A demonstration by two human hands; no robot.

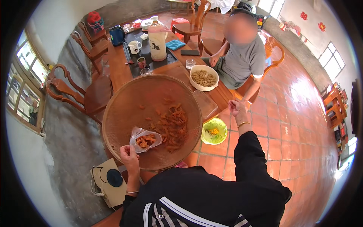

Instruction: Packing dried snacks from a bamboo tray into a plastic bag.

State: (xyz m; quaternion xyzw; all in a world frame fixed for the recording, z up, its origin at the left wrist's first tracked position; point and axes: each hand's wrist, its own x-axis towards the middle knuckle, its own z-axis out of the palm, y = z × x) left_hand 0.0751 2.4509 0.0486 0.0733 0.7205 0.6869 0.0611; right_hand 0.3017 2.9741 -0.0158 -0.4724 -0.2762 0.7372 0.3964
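My left hand (130,156) grips the rim of a clear plastic bag (156,144) at the lower left of a large round woven tray (127,107). Inside the bag are orange-brown dried strips (145,140). More such strips (174,124) lie spread over the right half of the tray. My right hand (237,108) reaches out past the table corner, its fingers pinched together close to the other person's hand. Whether a small piece is between those fingers is too small to tell.
A seated person (244,56) extends an arm from the right. On the wooden table (181,71) stand a bowl of peanuts (203,78), a thermos flask (157,42), a mug (134,47), a glass (190,63) and an electric kettle (116,35). A green basin (214,131) sits below the table edge.
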